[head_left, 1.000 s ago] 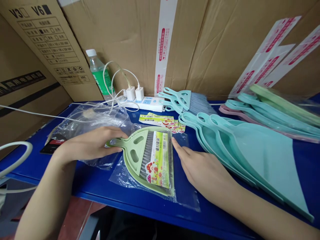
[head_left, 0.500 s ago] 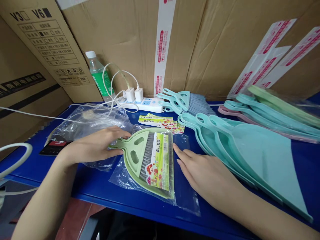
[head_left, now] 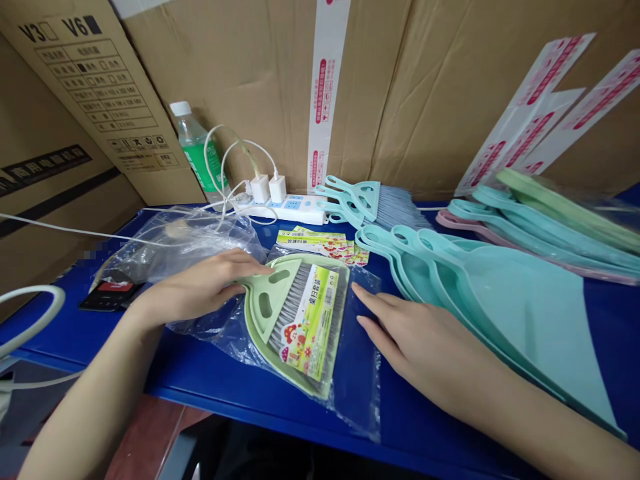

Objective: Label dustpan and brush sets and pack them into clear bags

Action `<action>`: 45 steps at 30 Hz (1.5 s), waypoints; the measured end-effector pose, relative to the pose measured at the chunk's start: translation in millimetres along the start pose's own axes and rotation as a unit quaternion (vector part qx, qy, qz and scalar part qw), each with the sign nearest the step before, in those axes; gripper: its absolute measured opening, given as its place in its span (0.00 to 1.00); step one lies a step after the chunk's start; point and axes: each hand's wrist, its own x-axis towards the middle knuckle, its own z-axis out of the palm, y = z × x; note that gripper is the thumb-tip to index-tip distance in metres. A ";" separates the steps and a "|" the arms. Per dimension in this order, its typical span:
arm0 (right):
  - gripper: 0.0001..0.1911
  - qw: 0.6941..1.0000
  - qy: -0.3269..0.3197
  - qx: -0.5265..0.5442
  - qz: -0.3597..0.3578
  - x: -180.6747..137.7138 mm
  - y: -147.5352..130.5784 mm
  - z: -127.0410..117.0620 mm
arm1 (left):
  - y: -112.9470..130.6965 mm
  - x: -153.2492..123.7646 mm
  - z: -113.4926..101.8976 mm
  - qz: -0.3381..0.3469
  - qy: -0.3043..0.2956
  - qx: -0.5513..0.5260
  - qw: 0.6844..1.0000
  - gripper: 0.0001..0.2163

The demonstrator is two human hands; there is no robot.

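Note:
A light green dustpan and brush set (head_left: pixel 295 320) with a colourful label lies inside a clear plastic bag (head_left: pixel 357 373) on the blue table (head_left: pixel 210 387). My left hand (head_left: pixel 205 287) is closed round the set's handle at the bag's left end. My right hand (head_left: pixel 420 340) rests flat on the right part of the bag, fingers stretched out and together, just right of the dustpan's edge.
A pile of clear bags (head_left: pixel 175 247) lies at the left, over a dark phone (head_left: pixel 107 293). Teal dustpans (head_left: pixel 500 300) are stacked to the right, teal brushes (head_left: pixel 370 203) and labels (head_left: pixel 320 241) behind. A power strip (head_left: pixel 287 208), a bottle (head_left: pixel 197 150) and cardboard boxes (head_left: pixel 440 87) stand at the back.
My left hand has turned the green set, swinging its wide end toward the left and near edge; the bag has shifted with it. My right hand has slid slightly right.

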 end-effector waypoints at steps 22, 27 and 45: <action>0.20 0.988 -0.080 -0.129 -0.013 1.5 -12.3 -8.0 | 5.3 17.3 7.9 -0.014 0.064 0.092 0.994 0.18; 0.16 0.990 -0.050 -0.128 -0.040 -1.8 -7.8 -8.4 | 5.6 20.3 10.8 -0.084 0.099 0.209 0.969 0.17; 0.11 0.991 0.061 -0.041 -0.116 -11.1 2.8 -5.0 | 8.5 20.2 19.4 -0.172 0.091 0.049 0.980 0.18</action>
